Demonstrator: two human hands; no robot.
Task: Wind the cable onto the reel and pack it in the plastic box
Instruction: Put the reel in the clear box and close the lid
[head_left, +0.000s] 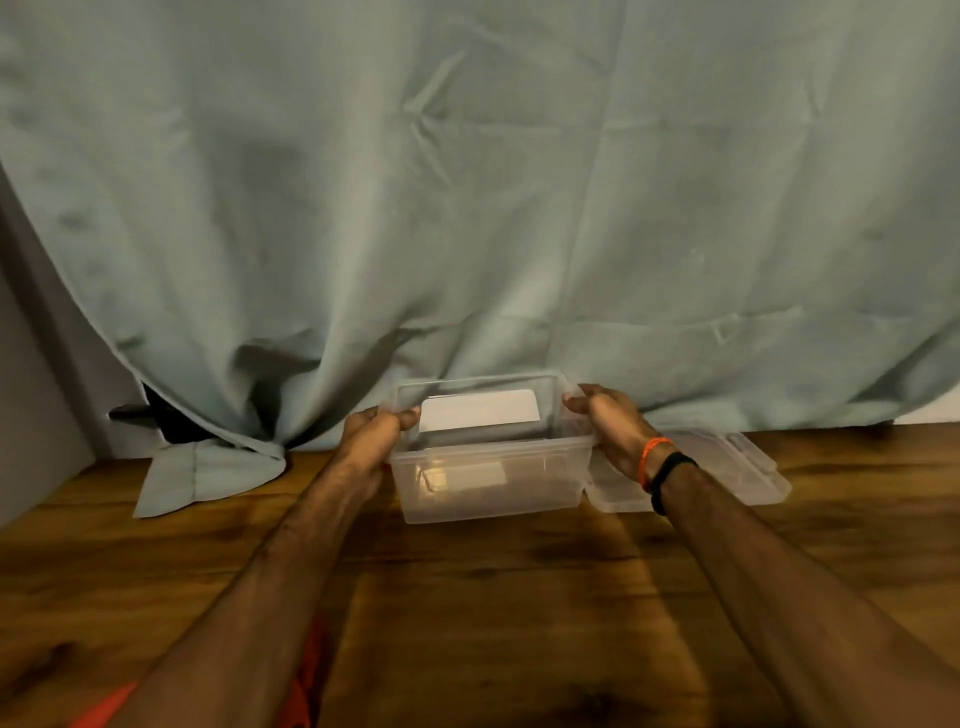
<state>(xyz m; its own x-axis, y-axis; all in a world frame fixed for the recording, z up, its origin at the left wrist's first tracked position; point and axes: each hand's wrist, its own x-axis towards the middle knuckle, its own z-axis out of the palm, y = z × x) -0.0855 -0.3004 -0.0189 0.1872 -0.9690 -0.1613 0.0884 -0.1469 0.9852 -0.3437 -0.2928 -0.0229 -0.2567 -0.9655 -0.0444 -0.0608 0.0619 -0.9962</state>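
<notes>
A clear plastic box (488, 486) stands on the wooden table near the back, open at the top, with only a pale reflection showing inside it. My left hand (371, 434) grips its left rim, thumb over the edge. My right hand (608, 415) holds the right rim; that wrist wears an orange band and a black band. The box's clear lid (727, 467) lies flat on the table just right of the box, partly behind my right wrist. An orange strip (306, 675), possibly the cable, shows under my left forearm at the bottom edge. No reel is visible.
A grey-green cloth (467, 208) hangs as a backdrop right behind the box, with a corner (208, 478) spread on the table at the left. A dark object (156, 415) peeks out beneath the cloth at the left. The wooden table (493, 597) stretches toward me.
</notes>
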